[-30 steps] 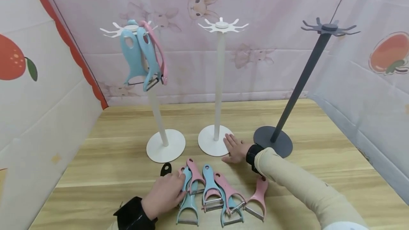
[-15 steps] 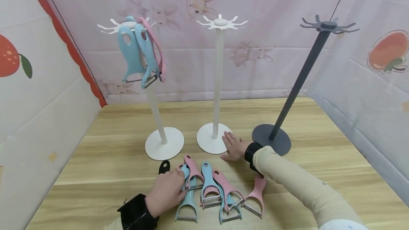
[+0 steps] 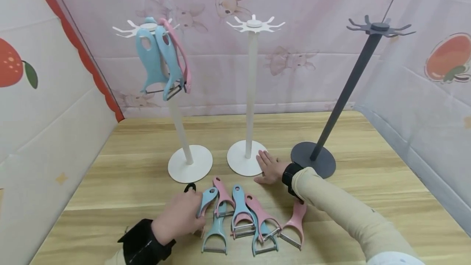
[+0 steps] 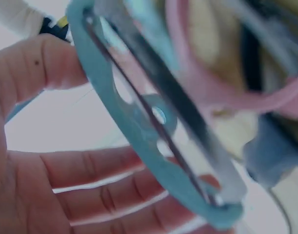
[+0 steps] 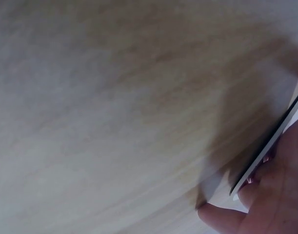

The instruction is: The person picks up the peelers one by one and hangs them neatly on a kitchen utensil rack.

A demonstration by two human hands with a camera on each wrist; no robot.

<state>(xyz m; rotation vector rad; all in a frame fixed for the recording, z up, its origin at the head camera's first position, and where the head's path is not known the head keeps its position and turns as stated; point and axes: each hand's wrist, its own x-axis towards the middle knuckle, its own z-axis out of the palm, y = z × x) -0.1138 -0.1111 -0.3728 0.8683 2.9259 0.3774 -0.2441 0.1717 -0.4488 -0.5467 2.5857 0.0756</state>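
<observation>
My left hand point(image 3: 180, 215) pinches a light-blue peeler point(image 3: 209, 194) at the left side of a pile of peelers. In the left wrist view, the thumb lies on one side of that blue peeler point(image 4: 124, 122) and the fingers on the other. Part of a black peeler handle point(image 3: 190, 187) shows just behind the hand; its remainder is hidden. With fingers straight, my right hand point(image 3: 270, 168) rests on the round base point(image 3: 241, 160) of the middle white stand. The right wrist view shows these fingers point(image 5: 280, 190) at the base's edge.
Several pink and blue peelers, including a pink one point(image 3: 295, 224), lie on the wooden table point(image 3: 121, 175). Two blue peelers point(image 3: 151, 60) and a pink one hang from the left white stand point(image 3: 180, 134). A dark grey stand point(image 3: 346, 93) stands at the right.
My left hand has moved a little to the left, drawing the blue peeler away from the pile. The right hand stays on the middle stand's base.
</observation>
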